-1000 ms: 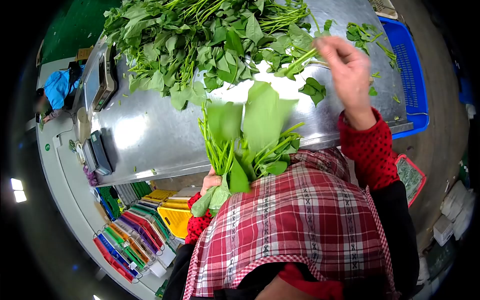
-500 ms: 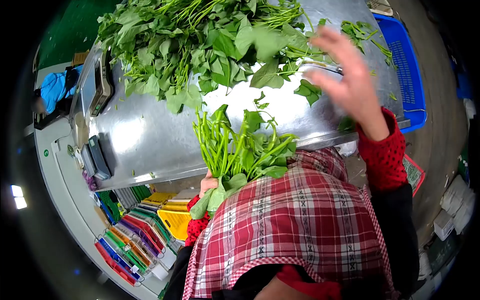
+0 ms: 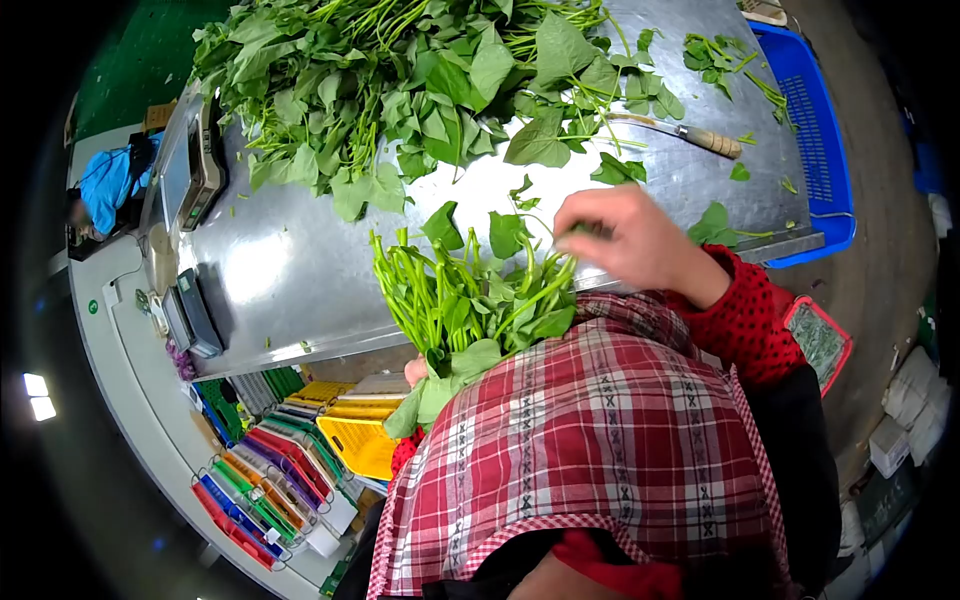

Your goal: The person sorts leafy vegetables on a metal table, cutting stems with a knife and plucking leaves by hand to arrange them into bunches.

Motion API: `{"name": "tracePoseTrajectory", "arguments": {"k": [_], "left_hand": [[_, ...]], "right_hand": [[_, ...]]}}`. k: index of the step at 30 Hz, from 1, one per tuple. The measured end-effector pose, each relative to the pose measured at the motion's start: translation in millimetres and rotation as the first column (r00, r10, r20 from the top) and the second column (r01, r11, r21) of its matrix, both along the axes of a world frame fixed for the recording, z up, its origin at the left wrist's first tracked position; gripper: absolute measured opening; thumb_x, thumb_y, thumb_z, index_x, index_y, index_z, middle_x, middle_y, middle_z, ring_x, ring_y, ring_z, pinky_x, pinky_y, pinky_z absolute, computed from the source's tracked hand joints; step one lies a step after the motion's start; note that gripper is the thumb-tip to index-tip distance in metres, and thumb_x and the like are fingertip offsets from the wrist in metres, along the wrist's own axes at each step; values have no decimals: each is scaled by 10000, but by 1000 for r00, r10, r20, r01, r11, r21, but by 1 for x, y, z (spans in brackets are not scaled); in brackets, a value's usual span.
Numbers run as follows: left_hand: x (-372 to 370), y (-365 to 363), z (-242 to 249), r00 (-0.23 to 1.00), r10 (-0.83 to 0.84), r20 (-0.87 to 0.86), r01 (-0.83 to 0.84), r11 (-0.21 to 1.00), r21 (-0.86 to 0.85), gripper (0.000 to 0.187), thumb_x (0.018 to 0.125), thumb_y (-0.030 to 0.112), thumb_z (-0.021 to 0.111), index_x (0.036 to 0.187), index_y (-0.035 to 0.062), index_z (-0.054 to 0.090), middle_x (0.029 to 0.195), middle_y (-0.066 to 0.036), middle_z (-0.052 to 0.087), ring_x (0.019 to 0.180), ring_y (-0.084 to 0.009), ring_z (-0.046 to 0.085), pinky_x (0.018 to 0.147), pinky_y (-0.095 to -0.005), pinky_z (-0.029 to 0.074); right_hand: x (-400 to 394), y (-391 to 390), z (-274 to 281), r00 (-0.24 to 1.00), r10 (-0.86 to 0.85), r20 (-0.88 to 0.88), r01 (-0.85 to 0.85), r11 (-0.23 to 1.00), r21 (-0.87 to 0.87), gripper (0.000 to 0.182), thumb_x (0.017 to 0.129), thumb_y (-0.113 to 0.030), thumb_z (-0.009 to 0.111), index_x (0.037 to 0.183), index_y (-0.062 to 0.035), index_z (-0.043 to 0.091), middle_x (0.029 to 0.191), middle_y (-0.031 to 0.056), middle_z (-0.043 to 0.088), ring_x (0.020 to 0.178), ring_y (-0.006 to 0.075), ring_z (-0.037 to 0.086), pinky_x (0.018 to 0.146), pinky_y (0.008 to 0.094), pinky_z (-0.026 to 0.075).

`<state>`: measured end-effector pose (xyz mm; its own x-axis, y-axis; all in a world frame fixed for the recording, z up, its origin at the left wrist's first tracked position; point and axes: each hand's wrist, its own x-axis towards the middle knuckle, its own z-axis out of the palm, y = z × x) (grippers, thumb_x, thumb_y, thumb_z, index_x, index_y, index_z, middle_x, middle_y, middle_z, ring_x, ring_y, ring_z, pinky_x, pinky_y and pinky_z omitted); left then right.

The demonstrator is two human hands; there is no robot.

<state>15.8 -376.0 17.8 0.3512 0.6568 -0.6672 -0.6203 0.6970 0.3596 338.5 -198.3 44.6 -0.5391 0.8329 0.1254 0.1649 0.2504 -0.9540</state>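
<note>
A bunch of leafy green stems [image 3: 455, 300] stands at the front edge of the metal table, cut ends up. My left hand [image 3: 416, 371] is wrapped round its lower part, mostly hidden by leaves. At the bunch's right side, my right hand [image 3: 615, 232] has its fingers curled together; what they hold, if anything, is too blurred to tell. A large heap of greens [image 3: 370, 90] covers the far part of the table. Right of the heap lies a knife with a wooden handle [image 3: 710, 141].
Loose leaves lie on the metal table [image 3: 320, 290]. A blue basket [image 3: 835, 190] stands beyond its right end, a scale [image 3: 203, 165] at its left. Colourful crates [image 3: 265, 480] and a yellow one [image 3: 358, 445] are below left. A person in blue [image 3: 108, 183] is far left.
My right hand has come down and left from above the knife to the bunch, its fingers closing. A leaf now lies near the table's right front edge. The bunch has shifted slightly left.
</note>
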Motion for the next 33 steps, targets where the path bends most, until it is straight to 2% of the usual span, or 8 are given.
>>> {"name": "tracePoseTrajectory", "arguments": {"k": [5, 12, 15, 19, 22, 25, 29, 33], "left_hand": [[0, -2, 0, 1000, -12, -1, 12, 1000, 16, 925, 568, 6, 706, 1417, -6, 339, 1340, -163, 503, 1203, -294, 523, 1032, -392, 397], [4, -1, 1, 1000, -24, 3, 24, 1000, 20, 931, 564, 5, 708, 1418, -4, 337, 1339, -162, 503, 1204, -295, 523, 1033, -393, 396], [3, -4, 4, 1000, -26, -9, 26, 1000, 17, 934, 562, 4, 709, 1418, -4, 336, 1338, -162, 504, 1204, -295, 522, 1034, -393, 395], [2, -7, 1, 1000, -23, -5, 23, 999, 22, 938, 560, 3, 711, 1419, -3, 335, 1337, -161, 504, 1205, -295, 522, 1035, -393, 394], [2, -9, 0, 1000, -27, -4, 28, 999, 27, 940, 558, 2, 712, 1419, -3, 334, 1337, -161, 504, 1205, -295, 521, 1035, -393, 394], [2, -8, -1, 1000, -29, -6, 29, 999, 35, 943, 556, 2, 712, 1420, -2, 333, 1336, -161, 504, 1205, -295, 521, 1036, -393, 393], [2, -4, 0, 999, -45, -8, 45, 998, 37, 946, 554, 1, 714, 1420, -2, 332, 1336, -160, 505, 1205, -295, 521, 1037, -394, 392], [-1, -4, 5, 998, -55, -22, 56, 997, 45, 950, 552, 0, 715, 1421, -1, 331, 1335, -160, 505, 1206, -295, 520, 1038, -394, 391]], "right_hand": [[36, 32, 14, 808, -571, 144, 550, 820, 161, 88, 830, -31, 634, 915, -17, 649, 872, 130, 661, 778, 211, 642, 682, 289, 488], [-21, -33, 15, 995, -22, 102, -22, 913, 407, 150, 748, -136, 730, 780, -22, 637, 1044, 130, 643, 1040, 271, 584, 887, 372, 468], [-17, -22, 7, 975, -167, -149, 177, 982, 59, 158, 733, -56, 707, 686, -8, 564, 973, 140, 654, 896, 232, 628, 769, 321, 498], [28, 27, -7, 873, -486, -31, 479, 846, 232, 157, 804, -83, 684, 870, 55, 645, 981, 153, 660, 808, 245, 639, 730, 329, 503], [29, 23, -18, 870, -482, 104, 399, 812, 425, 237, 810, -148, 697, 910, 61, 644, 1004, 163, 656, 870, 243, 633, 763, 344, 496], [18, 6, -5, 902, -431, 4, 422, 885, 196, 299, 791, -183, 710, 942, 66, 641, 1001, 154, 652, 903, 261, 623, 781, 349, 487], [-1, -18, -9, 993, 78, 86, -69, 993, -100, 210, 754, -180, 727, 864, -9, 677, 817, 98, 640, 711, 256, 624, 633, 327, 486], [1, -6, -21, 1000, -7, 24, 2, 973, 232, 103, 769, -135, 707, 785, -40, 673, 717, 91, 631, 613, 270, 598, 542, 343, 465]]}}
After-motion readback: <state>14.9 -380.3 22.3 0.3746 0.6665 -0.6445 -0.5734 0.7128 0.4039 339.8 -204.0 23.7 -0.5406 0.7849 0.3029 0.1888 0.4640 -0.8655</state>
